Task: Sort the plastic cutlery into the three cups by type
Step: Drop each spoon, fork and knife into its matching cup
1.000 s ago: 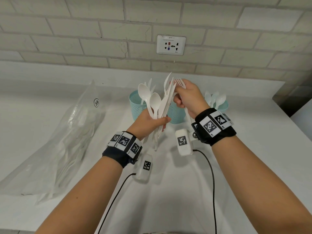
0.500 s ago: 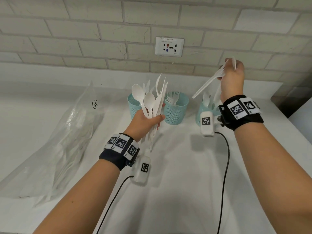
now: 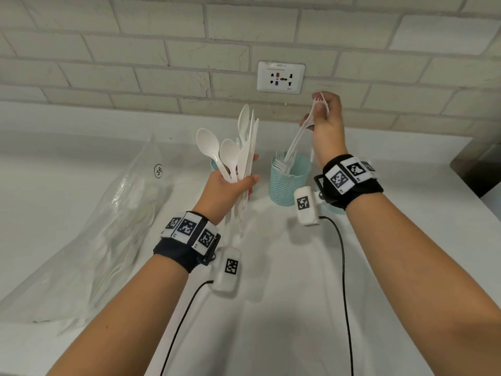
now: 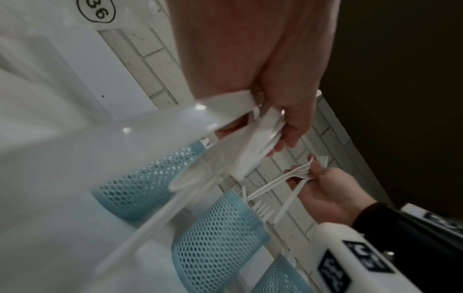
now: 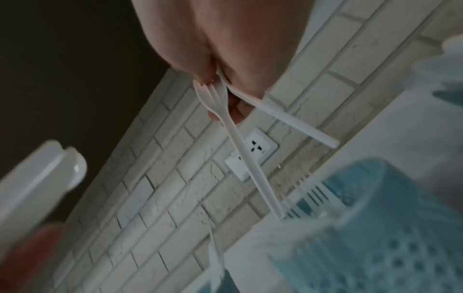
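Middle cup [image 3: 289, 178] holds forks; right hand [image 3: 326, 123] pinches two forks [image 3: 299, 135], left hand [image 3: 226, 188] grips mixed cutlery [image 3: 238, 150].

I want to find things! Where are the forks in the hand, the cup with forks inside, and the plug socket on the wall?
forks [image 3: 298, 137], head view, on one handle below the right hand.
middle cup [image 3: 287, 188], head view, on its mesh wall.
wall socket [image 3: 280, 77], head view, on its white faceplate.
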Demonstrator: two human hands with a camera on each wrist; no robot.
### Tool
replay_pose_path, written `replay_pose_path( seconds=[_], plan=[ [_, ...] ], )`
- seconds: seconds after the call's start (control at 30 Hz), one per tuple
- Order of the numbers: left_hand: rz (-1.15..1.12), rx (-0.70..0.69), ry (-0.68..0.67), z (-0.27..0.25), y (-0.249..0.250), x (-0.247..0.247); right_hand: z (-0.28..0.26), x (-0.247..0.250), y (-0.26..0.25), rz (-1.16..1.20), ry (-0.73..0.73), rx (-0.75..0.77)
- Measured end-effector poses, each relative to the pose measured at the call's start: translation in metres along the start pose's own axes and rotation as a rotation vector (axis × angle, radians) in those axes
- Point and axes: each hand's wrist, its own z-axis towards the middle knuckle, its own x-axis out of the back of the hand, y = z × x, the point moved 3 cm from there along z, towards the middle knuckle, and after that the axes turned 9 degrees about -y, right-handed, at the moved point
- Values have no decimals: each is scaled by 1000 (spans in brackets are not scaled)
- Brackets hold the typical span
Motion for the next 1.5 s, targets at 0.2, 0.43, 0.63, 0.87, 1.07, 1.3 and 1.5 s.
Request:
replay_pose_path(
  seconds=[0.2,0.43,0.63,0.87,1.07,1.3,1.5],
  plan=[
    [-24,39,3,-3,-6,4,-8,-25,47,-99,-159,-198],
    [-30,79,-51,-1,-12,2,-20,-23,51,-265,-271,-196],
    [22,92,-167,0,-10,-9,-30,-44,4,191,-517,-255],
    [29,149,-193,-6,-17,-9,-38,-45,-20,381,-462,-306],
    [23,137,-175,-6,-12,-12,-47,-42,-24,116,-708,-303],
    [134,198,-152,-9,-18,-7,-45,-28,-40,30,-485,-172],
    [151,198,-150,-11,-22,-7,-39,-20,-69,56,-273,42]
  ],
)
